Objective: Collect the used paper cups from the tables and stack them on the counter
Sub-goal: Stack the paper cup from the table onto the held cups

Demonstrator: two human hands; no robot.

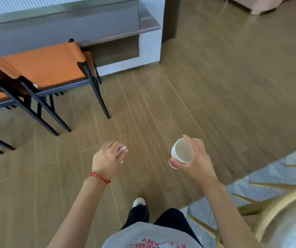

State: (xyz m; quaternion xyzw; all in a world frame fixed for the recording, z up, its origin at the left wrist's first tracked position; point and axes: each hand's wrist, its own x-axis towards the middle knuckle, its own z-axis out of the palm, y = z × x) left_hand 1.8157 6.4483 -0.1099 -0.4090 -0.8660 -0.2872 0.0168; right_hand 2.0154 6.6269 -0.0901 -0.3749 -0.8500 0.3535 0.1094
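Grey shirt (149,235) fills the bottom edge; above the wooden floor (215,86), the left hand (106,161) curls its fingers around a white cup (121,151), mostly hidden, while the right hand (195,158) pinches stacked paper cups (181,152) by the rim, mouth tilted toward camera

Chairs (41,72) left before counter (107,20), rug (261,185) right

White object (121,151) mostly hidden under left hand (106,159) (identity unclear), wooden chair (278,208) cut off, blurred
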